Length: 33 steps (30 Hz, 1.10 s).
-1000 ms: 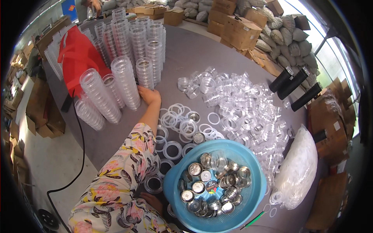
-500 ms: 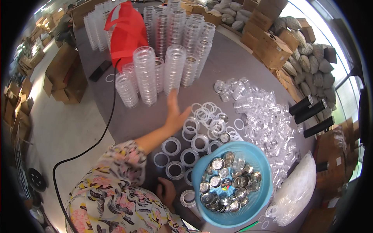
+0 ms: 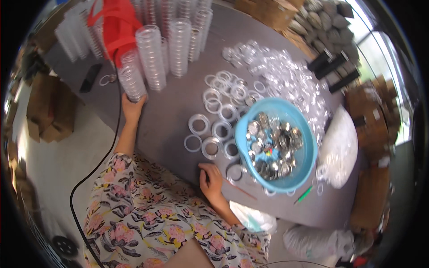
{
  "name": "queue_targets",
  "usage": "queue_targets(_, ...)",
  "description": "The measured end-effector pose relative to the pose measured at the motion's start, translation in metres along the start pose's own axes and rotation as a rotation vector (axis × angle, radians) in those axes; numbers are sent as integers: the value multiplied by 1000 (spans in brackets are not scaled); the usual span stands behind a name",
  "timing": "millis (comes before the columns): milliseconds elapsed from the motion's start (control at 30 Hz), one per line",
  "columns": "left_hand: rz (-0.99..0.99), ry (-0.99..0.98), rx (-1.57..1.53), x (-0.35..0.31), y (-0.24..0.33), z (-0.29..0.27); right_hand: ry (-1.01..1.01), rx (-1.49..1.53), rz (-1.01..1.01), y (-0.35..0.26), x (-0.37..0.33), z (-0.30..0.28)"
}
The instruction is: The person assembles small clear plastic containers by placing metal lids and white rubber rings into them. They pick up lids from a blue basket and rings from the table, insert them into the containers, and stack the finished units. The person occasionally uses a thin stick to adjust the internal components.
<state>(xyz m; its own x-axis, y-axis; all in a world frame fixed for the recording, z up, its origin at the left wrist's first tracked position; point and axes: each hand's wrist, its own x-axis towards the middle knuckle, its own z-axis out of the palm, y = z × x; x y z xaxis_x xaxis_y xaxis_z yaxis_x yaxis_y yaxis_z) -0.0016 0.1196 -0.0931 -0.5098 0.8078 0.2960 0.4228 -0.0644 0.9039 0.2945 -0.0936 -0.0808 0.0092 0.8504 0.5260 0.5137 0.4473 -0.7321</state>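
Clear plastic everywhere on this grey table (image 3: pixel 174 111), but the bit that matters is the tilted stack of clear lids (image 3: pixel 132 76) at abt 10 o'clock from the person's body. Left hand (image 3: pixel 132 107) is right under its bottom end, palm up against it, fingers spread and cupping the base rather than clamped round it, tho the fisheye bend makes it hard to say how firm that is. Stack's long axis runs roughly 6 to 12, leaning a touch toward 11, top end just beside the taller stack (image 3: pixel 152 56) and the red bag (image 3: pixel 114 22). Right hand (image 3: pixel 210 178) is well apart, down at the near table edge, loosely curled w/ fingertips resting on the surface, holding nothing afaict, nearest a white ring (image 3: pixel 236 172) at its 3 o'clock and the blue bowl of metal discs (image 3: pixel 250 120) past that. So left hand is clearly the nearer one to the stack; the right sits at abt 5 o'clock from it.
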Motion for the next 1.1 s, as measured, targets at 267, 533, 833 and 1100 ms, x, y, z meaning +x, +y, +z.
queue_targets(267, -11, -416, -310, -85, 35, 12, 138, -119, -245, -52, 35, -56)
queue_targets(533, 40, -615, -272, -120, 47, 31, -283, -441, 411, -32, 133, -162)
queue_targets(833, 157, -531, -300, -134, 41, 38, -827, -879, 233, 46, 144, -131)
queue_targets(1100, 157, -518, -254, -133, 31, 41, -725, -623, 89, 72, 122, -125)
